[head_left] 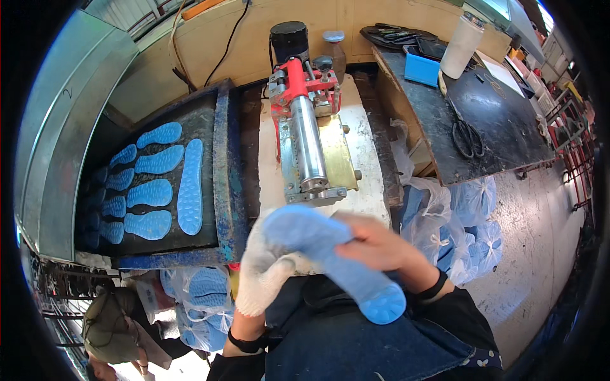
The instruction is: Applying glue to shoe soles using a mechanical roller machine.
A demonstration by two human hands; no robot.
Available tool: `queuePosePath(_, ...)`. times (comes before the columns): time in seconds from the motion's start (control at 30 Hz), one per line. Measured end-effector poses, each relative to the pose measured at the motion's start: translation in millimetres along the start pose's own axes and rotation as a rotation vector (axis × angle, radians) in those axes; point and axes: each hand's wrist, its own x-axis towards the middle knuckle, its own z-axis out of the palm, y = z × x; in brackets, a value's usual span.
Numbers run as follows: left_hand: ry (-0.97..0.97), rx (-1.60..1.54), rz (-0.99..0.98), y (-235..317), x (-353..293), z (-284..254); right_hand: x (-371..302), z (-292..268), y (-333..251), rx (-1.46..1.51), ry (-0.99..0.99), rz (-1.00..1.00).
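Observation:
A blue insole (356, 273) with a bumpy surface is held slantwise in front of my body, slightly blurred. My right hand (375, 244), bare, grips its edge near the middle. My left hand (260, 273), in a white knit glove, is at its far left end; the thumb shows below the insole and the other fingers are mostly hidden behind it. Just beyond my hands stands a red machine (297, 79) with a shiny metal roller (307, 143) and a brass-coloured plate (338, 149) beside it.
On the left, several blue insoles (190, 187) lie in a dark, blue-rimmed tray (227, 165). The right table (445, 146) bears black scissors (469, 136), a blue box (422, 68) and a white bottle (462, 46). Filled plastic bags (486, 244) sit below. Another person (117, 327) is at lower left.

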Motion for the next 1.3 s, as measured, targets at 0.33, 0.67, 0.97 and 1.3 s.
queuePosePath(0.33, 0.242, 0.943, 0.207, 38.5, 87.2, -37.5, -22.0, -17.3, -5.0, 0.232, 0.260, -0.102)
queuePosePath(0.67, -0.117, 1.734, 0.259, 12.1, 158.8, -19.8, -43.8, -30.7, 8.0, 0.243, 0.504, -0.072)
queuePosePath(0.97, 0.125, 0.070, -0.138, 17.9, 117.7, -68.5, -30.2, -21.1, 16.6, 0.238, 0.447, -0.046)
queuePosePath(1.3, 0.319, -0.232, 0.012, -36.6, 160.2, -38.2, -39.9, -21.6, 14.6, 0.205, 0.495, -0.025)
